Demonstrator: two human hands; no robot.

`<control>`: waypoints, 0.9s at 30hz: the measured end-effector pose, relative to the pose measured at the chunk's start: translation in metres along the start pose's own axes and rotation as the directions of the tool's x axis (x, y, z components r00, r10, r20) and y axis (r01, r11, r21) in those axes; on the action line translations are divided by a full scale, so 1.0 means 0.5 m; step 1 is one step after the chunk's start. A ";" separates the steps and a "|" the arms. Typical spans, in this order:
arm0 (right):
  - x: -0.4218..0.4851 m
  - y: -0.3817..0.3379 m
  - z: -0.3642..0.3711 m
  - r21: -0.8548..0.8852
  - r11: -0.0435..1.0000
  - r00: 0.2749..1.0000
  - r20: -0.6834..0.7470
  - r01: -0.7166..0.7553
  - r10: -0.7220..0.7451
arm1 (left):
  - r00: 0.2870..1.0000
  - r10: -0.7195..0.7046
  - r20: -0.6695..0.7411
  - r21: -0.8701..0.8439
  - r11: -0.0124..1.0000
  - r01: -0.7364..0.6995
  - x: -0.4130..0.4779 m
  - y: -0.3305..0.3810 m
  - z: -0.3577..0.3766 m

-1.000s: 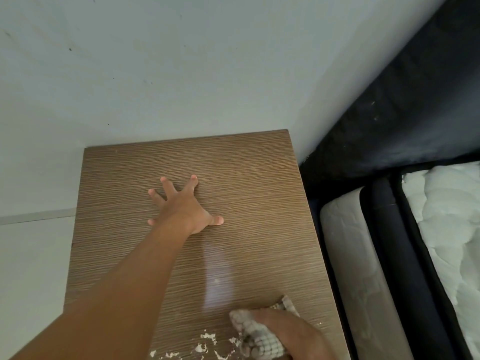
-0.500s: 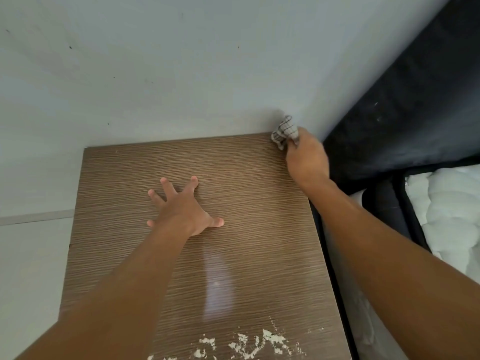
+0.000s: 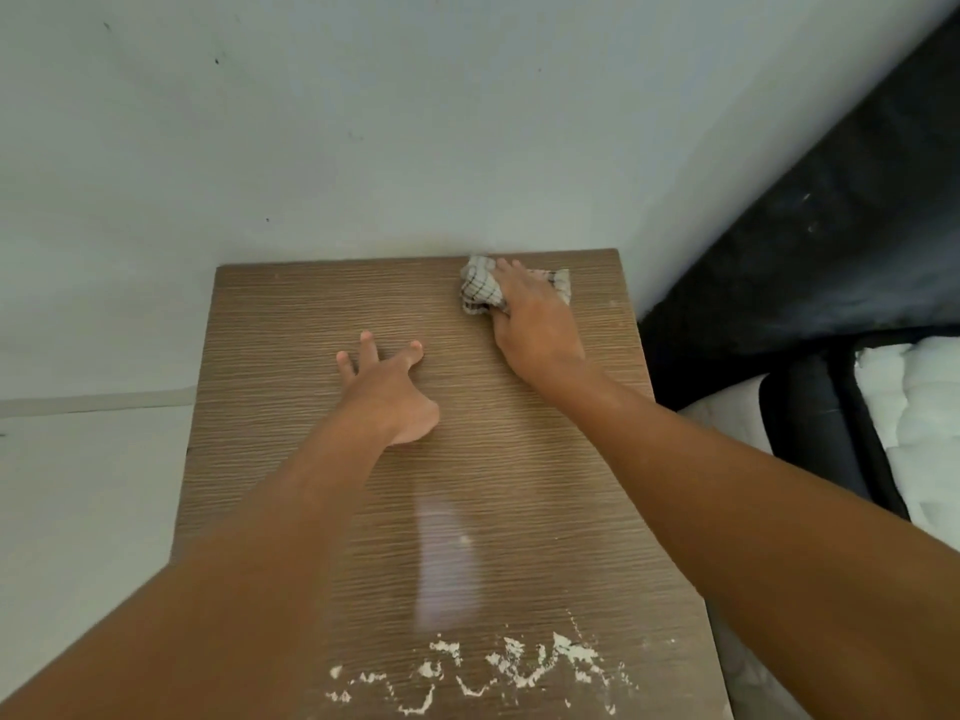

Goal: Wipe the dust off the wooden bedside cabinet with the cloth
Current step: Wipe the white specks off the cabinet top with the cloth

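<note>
Your right hand presses the soft, bunched checked cloth flat on cabinet top; left hand splayed, empty. Keep palm over cloth's middle.

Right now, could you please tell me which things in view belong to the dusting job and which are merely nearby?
Part of the job:
- brown wood-grain bedside cabinet
- crumpled checked grey-white cloth under the right hand
- left hand braced on top
- white dust flecks

Merely nearby:
- white quilted mattress
- dark padded headboard
- pale wall
</note>
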State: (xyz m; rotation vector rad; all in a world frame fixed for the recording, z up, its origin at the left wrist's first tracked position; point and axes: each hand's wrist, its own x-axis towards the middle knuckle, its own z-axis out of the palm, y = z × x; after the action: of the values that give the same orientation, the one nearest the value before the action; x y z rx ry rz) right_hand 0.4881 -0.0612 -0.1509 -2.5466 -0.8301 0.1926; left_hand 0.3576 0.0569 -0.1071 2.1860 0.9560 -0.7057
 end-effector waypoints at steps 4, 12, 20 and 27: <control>-0.066 -0.017 0.014 0.033 0.981 0.978 0.071 0.193 -0.195 | 0.998 0.050 0.027 -0.027 0.998 -0.050 -0.015 -0.053 -0.010; -0.352 -0.039 0.030 0.152 0.923 0.909 0.178 0.353 -0.377 | 0.995 0.100 0.008 0.171 0.980 -0.100 -0.060 -0.100 0.021; -0.601 -0.078 0.023 0.248 0.931 0.936 0.161 0.269 -0.313 | 0.991 0.132 0.010 0.229 0.965 -0.131 -0.122 -0.140 0.074; -0.506 -0.022 -0.105 0.196 0.953 0.966 -0.074 -0.231 0.249 | 0.988 0.154 0.019 0.260 0.953 -0.154 -0.165 -0.164 0.108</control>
State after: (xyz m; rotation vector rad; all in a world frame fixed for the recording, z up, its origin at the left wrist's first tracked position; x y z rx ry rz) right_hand 0.2916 -0.2220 -0.1010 -2.4513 -0.4409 0.2094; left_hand 0.2335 0.0249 -0.1137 2.4593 0.7150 -0.7920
